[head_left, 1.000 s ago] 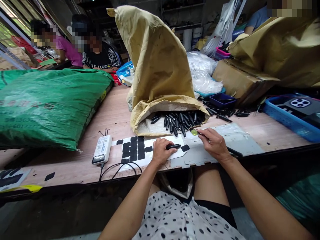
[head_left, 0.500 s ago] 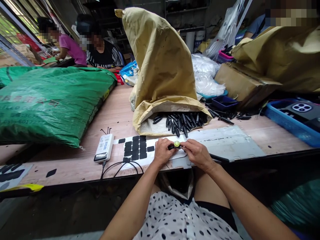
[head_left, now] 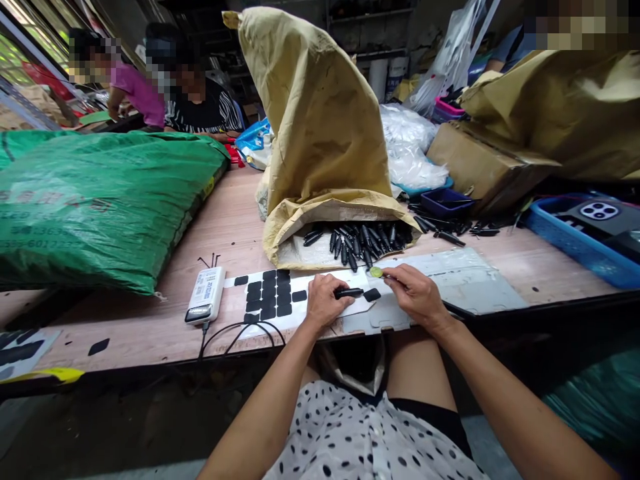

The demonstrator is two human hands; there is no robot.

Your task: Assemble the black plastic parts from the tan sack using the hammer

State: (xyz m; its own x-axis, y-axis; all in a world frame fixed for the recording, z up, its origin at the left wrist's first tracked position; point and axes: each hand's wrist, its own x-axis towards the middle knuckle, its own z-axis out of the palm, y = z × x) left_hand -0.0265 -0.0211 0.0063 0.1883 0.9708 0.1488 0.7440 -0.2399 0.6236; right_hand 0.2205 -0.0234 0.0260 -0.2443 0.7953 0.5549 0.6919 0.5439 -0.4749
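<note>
My left hand (head_left: pixel 325 300) is closed around a black pen-shaped part (head_left: pixel 353 292), whose tip points right, just above the white sheet. Between the thumb and fingers of my right hand (head_left: pixel 414 293) is a small round yellow-green piece (head_left: pixel 376 272), held apart from the black part. A loose black rounded square (head_left: pixel 372 295) lies between the two hands. To the left, several black squares (head_left: pixel 269 293) are laid out in rows on the white sheet (head_left: pixel 295 323). Beyond my hands, many similar black parts (head_left: pixel 361 241) spill from the mouth of a tan sack (head_left: pixel 320 133).
A white device (head_left: pixel 206 295) with black cables stands left of the sheet. A full green sack (head_left: pixel 95 207) fills the table's left side. Grey board (head_left: pixel 480 287), a blue tray (head_left: pixel 580 247) and a cardboard box (head_left: pixel 490 160) are to the right. Other people sit at the back.
My hands have separated: the right one moved right with the yellow-green piece, away from the black part in my left hand. The black square between them is now exposed.
</note>
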